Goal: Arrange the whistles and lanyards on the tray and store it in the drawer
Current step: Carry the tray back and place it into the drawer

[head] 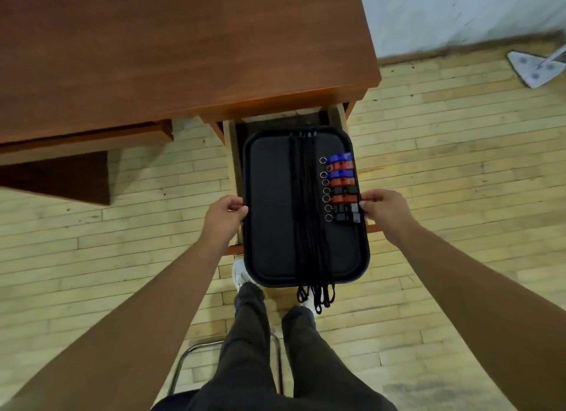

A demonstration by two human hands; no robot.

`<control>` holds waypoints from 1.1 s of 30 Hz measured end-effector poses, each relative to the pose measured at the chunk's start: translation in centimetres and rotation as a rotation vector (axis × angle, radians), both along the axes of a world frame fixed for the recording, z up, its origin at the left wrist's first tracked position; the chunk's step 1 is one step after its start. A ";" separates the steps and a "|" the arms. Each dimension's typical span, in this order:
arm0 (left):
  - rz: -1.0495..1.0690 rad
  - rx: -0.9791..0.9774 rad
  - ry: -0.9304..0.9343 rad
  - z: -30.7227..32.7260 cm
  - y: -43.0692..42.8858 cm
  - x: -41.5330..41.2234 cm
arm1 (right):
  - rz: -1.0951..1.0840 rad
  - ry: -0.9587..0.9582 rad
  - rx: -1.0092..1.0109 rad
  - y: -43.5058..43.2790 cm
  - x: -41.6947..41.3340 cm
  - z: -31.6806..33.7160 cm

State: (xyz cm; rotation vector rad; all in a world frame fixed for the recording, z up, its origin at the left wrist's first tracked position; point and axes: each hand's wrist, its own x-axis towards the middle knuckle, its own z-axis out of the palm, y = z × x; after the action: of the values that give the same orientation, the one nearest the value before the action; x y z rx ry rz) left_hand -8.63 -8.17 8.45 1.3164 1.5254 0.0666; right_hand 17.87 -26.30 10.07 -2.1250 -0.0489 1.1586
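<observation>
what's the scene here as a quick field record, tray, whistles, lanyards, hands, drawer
tray: black, held level over the open drawer, not yet inside
whistles: eight in a column along the tray's right side; blue, orange, blue, orange, black, orange, black, black from far to near
lanyards: black cords laid lengthwise down the middle, ends hanging over the near rim
left hand: grip on the tray's left rim
right hand: grip on the tray's right rim beside the whistles
desk: brown wood, drawer pulled out at its right end
</observation>
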 end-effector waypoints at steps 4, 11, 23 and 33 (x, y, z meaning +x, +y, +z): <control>0.047 -0.002 -0.006 -1.7 1.0 0.3 | 0.003 -0.013 0.002 1.4 0.2 -1.6; 0.057 0.051 -0.001 -4.2 3.5 2.6 | 0.001 -0.094 0.000 5.6 2.0 -4.5; 0.080 0.157 0.048 -8.3 7.3 6.7 | 0.026 -0.214 0.030 11.9 5.0 -6.9; 0.329 -0.106 -0.230 -11.0 6.5 8.4 | 0.096 -0.413 -0.129 13.7 3.2 -9.5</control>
State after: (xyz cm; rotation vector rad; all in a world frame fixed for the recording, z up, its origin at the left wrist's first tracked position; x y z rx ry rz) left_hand -0.21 -1.70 -2.54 0.9301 1.5105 0.3308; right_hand 21.06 -12.65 0.59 -2.4701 -0.2727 0.7742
